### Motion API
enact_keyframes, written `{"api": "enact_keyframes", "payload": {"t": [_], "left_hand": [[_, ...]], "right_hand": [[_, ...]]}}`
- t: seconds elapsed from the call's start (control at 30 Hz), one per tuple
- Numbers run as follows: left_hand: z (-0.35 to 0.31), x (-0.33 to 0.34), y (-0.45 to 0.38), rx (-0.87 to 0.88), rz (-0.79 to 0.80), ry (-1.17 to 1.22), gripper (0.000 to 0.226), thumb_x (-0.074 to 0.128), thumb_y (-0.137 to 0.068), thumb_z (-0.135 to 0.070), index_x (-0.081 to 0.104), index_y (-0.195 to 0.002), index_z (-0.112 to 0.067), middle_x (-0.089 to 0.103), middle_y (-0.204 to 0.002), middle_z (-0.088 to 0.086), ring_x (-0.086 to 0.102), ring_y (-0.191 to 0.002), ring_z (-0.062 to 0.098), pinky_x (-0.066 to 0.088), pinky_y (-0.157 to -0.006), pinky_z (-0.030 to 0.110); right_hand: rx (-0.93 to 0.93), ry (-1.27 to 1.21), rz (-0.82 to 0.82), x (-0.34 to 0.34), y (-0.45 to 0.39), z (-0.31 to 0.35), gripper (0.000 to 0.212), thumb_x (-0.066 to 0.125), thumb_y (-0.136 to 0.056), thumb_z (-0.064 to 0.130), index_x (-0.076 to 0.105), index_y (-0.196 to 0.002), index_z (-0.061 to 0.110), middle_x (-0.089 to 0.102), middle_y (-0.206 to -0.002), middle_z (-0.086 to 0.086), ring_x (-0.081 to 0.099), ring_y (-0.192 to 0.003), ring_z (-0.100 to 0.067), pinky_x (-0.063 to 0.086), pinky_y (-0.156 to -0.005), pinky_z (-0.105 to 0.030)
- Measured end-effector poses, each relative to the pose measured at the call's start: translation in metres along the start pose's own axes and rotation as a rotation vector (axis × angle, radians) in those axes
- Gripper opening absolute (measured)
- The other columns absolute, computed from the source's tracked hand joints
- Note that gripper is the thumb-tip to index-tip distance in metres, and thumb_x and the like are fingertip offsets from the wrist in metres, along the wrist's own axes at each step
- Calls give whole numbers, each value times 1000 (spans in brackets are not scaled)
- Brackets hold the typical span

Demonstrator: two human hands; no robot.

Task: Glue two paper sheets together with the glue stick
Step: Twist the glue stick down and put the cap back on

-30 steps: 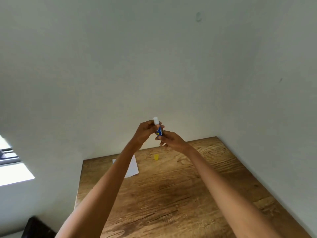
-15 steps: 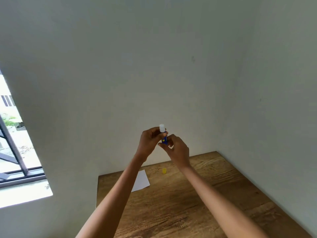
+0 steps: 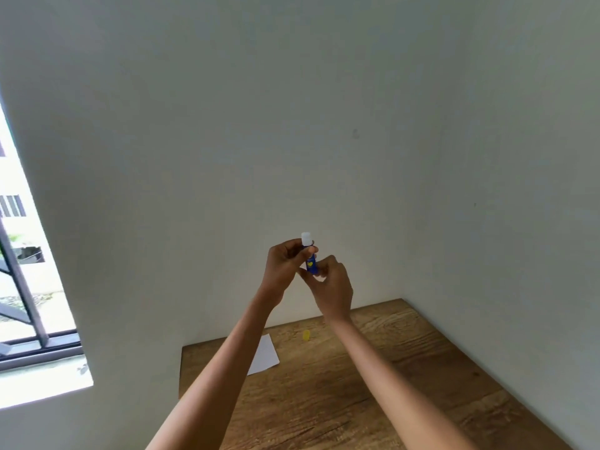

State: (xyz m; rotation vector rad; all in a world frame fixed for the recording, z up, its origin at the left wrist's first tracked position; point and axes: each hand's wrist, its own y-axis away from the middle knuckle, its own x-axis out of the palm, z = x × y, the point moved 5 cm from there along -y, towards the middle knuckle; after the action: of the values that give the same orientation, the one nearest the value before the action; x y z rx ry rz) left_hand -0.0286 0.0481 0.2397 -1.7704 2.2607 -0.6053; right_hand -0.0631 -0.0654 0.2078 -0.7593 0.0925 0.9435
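Glue stick (image 3: 311, 259) held upright in mid-air, well above table (image 3: 373, 401), white glue end up. Left hand (image 3: 283, 267) clamped on upper barrel; right hand (image 3: 331, 289) pinched on base, likely twisting glue out. Yellow cap (image 3: 306, 335) off, lying on table near paper (image 3: 264, 355). Compared with a second ago: same two-handed hold, hands slightly higher in view, camera tilted up. Only one sheet visible; second hidden or out of view. No glue applied yet; next, lower stick to paper.

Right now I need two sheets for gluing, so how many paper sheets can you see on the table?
1: a white paper sheet on the wooden table, partly behind the left forearm. A second may be stacked or hidden.
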Motion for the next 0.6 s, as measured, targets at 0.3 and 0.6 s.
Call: {"api": "enact_keyframes", "payload": {"t": [0.3,0.6], "left_hand": [[5,17,-26,45,60,-25,14,59,-88,-7,68,-99,-8,70,-89,3,68,-79,2,54,-75,16],[13,28,-56,62,138,-26,18,52,-92,-10,66,-105,-9,72,-90,0,67,-88,13,53,-84,27]], "right_hand": [[10,-295,477,-7,-33,-23,25,39,-102,23,60,-114,17,62,-113,-11,56,-99,-17,49,-82,-33],[-21,-350,636,-15,-67,-31,30,42,-102,20,57,-126,12,61,-122,-1,55,-109,-10,50,-77,-15]]}}
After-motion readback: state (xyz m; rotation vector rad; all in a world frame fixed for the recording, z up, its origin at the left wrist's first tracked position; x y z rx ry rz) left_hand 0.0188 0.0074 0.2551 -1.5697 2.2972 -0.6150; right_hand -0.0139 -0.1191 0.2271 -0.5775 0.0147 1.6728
